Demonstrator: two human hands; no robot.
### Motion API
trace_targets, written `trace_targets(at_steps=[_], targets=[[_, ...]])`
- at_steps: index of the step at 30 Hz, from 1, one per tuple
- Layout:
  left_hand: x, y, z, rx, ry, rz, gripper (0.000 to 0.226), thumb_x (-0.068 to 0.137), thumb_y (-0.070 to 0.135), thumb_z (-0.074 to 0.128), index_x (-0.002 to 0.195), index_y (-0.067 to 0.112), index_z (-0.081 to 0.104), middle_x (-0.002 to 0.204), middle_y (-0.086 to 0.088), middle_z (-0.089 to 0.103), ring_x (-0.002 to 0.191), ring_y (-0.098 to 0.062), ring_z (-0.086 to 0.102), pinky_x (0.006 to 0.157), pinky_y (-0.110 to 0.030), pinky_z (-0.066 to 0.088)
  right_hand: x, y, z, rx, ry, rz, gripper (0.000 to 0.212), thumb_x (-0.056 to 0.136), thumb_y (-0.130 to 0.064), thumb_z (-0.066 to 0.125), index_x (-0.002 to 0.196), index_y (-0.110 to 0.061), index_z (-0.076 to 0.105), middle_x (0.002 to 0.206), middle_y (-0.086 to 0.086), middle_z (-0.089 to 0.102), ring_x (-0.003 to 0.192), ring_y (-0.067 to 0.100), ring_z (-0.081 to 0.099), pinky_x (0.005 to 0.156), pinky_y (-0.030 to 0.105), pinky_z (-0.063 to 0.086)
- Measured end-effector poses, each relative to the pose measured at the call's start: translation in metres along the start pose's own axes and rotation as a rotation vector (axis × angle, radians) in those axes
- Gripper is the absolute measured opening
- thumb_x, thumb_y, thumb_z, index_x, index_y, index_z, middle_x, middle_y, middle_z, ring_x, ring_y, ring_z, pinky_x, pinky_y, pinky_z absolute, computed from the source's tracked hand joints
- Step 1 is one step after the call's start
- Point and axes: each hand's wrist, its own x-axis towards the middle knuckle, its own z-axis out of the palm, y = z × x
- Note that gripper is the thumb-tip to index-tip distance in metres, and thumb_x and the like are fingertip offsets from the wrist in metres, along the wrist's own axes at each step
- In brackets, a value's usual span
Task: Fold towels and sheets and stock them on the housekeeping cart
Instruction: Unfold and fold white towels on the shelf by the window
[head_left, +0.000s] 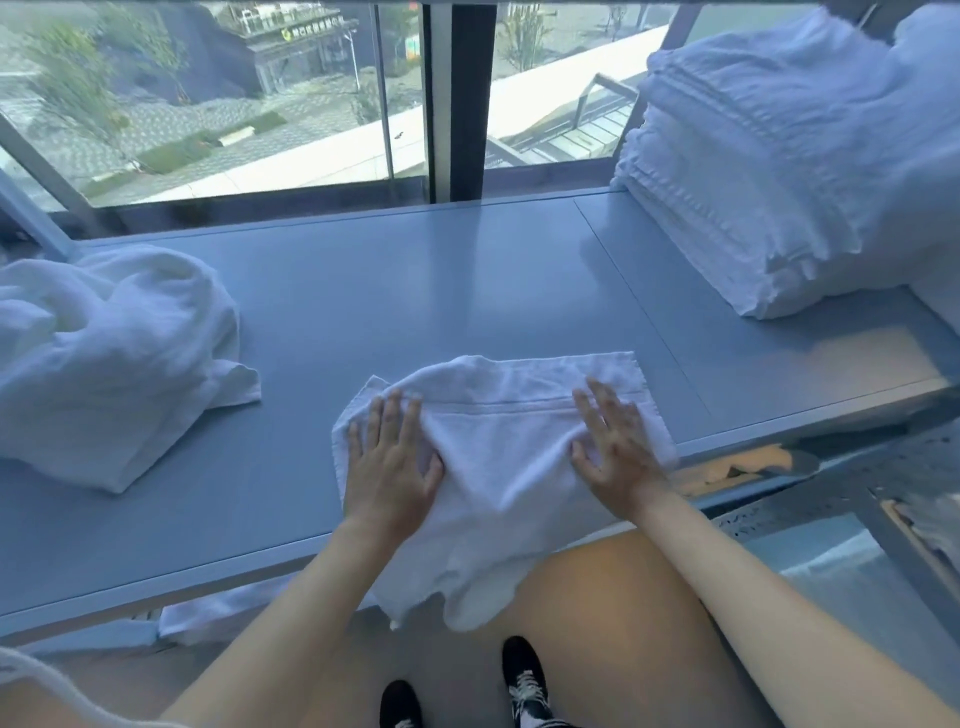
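We see both hands flat on the towel (498, 447), palms down. Left hand (389, 457): fingers straight and slightly spread, pointing away toward the window (234, 104), thumb out to the right, pressing the towel's left part. Right hand (613, 447): fingers straight, fanned wider, angled up-left, pressing the right part. Neither hand grips anything. Both forearms come in from the bottom edge, bare.

Towel: white, partly folded, lying at the near edge of the counter (415, 286), centre. Its long axis runs toward and away from us; far edge roughly parallel to the window, a woven band running left-right just below it. The near end hangs off the counter edge, loose and rumpled. The left far corner is bunched up.

Counter: smooth, grey-blue, running left-right under the window, with a seam right of centre. Left on it, a crumpled pile (104, 364) of white cloth, apart from the towel. Far right, a tall stack (769, 171) of folded white towels. More white cloth hangs below the counter, lower left. Shoes (524, 675), black, on the floor below. Outside: street, trees, a building.
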Motion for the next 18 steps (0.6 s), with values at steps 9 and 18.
trace_targets(at_steps=[9,18], targets=[[-0.008,0.004,-0.012,0.084,0.145,-0.24,0.069,0.09,0.051,0.052,0.148,0.014,0.046,0.147,-0.004,0.053,0.132,-0.029,0.049,0.101,-0.048,0.044,0.024,0.051,-0.013,-0.059,-0.2,-0.126,0.069,0.098,-0.055,0.029,0.163,-0.039,0.015,0.171,-0.019,-0.004,0.157,0.006,-0.008,0.128,0.046,0.006],[0.006,-0.001,-0.011,0.157,-0.01,-0.448,0.067,0.105,0.047,0.034,0.164,0.017,0.021,0.173,0.002,0.011,0.159,-0.023,0.008,0.126,-0.056,0.009,0.014,0.071,-0.017,-0.045,-0.205,-0.125,0.074,0.096,-0.067,0.023,0.164,-0.037,0.016,0.171,-0.019,-0.001,0.157,0.005,-0.006,0.127,0.039,0.002]])
